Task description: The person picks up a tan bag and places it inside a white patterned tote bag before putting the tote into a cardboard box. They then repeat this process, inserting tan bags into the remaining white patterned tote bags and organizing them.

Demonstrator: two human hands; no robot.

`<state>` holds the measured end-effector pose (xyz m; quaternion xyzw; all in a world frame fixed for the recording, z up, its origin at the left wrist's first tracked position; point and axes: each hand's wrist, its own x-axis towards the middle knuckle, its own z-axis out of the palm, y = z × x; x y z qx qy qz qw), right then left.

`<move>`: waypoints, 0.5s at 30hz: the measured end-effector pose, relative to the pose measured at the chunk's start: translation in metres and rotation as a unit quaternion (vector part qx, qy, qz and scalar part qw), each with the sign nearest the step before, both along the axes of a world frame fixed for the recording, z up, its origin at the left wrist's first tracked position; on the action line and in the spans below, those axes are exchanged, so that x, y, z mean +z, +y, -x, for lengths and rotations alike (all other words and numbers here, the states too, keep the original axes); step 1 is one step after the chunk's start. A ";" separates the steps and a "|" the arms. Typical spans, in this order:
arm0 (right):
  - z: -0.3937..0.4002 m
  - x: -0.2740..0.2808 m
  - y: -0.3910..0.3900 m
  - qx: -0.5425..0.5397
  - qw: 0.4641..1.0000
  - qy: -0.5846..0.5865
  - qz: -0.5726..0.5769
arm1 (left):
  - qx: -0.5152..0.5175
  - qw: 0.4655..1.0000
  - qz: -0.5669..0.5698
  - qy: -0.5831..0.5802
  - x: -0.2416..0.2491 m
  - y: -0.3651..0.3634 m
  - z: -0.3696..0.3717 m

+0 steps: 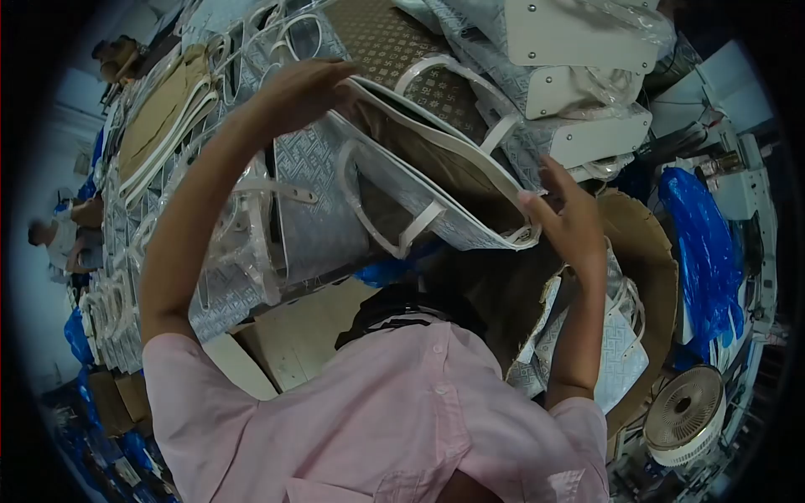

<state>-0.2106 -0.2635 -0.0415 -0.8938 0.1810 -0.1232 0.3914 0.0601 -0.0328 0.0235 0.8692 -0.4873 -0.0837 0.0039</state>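
A silver-grey patterned tote bag [394, 189] with white trim lies tilted in front of me, its mouth spread and its brown lining showing. My left hand [306, 92] grips the left end of its rim, with the thumb largely hidden. At the opposite end, my right hand [566, 214] is open, thumb and fingers apart, the thumb tip right at the rim corner. One plastic-wrapped handle [360, 197] hangs down the near side. Another handle [461, 71] arches over the far side.
Similar bags and flat panels [168, 117] are piled on the left. White-flapped bag pieces [579, 92] stack up at the back right. Beside my right arm stands a cardboard box [641, 226] with bags inside. Blue plastic [700, 251] and a fan [683, 411] are farther right.
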 end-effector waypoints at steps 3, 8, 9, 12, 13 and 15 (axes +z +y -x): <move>0.005 -0.010 0.025 -0.051 0.999 -0.001 0.012 | -0.186 0.974 0.098 -0.086 -0.042 0.003 -0.046; -0.004 -0.023 0.036 -0.115 0.987 -0.093 0.067 | -0.322 0.940 0.073 -0.082 -0.076 -0.004 -0.082; -0.011 -0.023 0.027 -0.101 0.981 -0.112 0.118 | -0.345 0.932 0.078 -0.080 -0.076 -0.006 -0.092; -0.038 -0.020 -0.006 -0.046 0.983 -0.094 0.150 | -0.374 0.919 0.077 -0.102 -0.075 0.000 -0.106; -0.044 -0.021 -0.014 -0.065 0.979 -0.096 0.166 | -0.374 0.920 0.075 -0.093 -0.075 0.001 -0.109; -0.052 -0.030 -0.024 -0.081 0.980 -0.006 0.183 | -0.358 0.928 0.090 -0.052 -0.078 0.003 -0.110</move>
